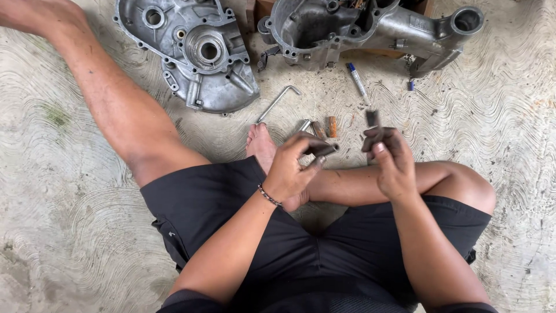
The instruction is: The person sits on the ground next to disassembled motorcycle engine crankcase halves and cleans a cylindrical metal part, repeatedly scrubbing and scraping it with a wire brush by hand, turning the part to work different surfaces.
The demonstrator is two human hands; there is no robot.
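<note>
Holding a short dark metal rod [322, 152] in a closed grip, the left hand [292, 168] sits at center; the right hand [389, 159] pinches a small dark metal piece [372, 120] at two o'clock. Keeping both pieces steady and aligned seems wise. Engine casings [197, 52] crowd twelve o'clock; concrete floor [69, 232] lies open toward nine.

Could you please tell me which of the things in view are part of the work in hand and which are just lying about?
In hand:
left hand gripping a small metal rod
right hand gripping a dark metal piece

Lying about:
engine case cover
crankcase half
bent hex key
blue-capped marker
rusty orange piece
</note>
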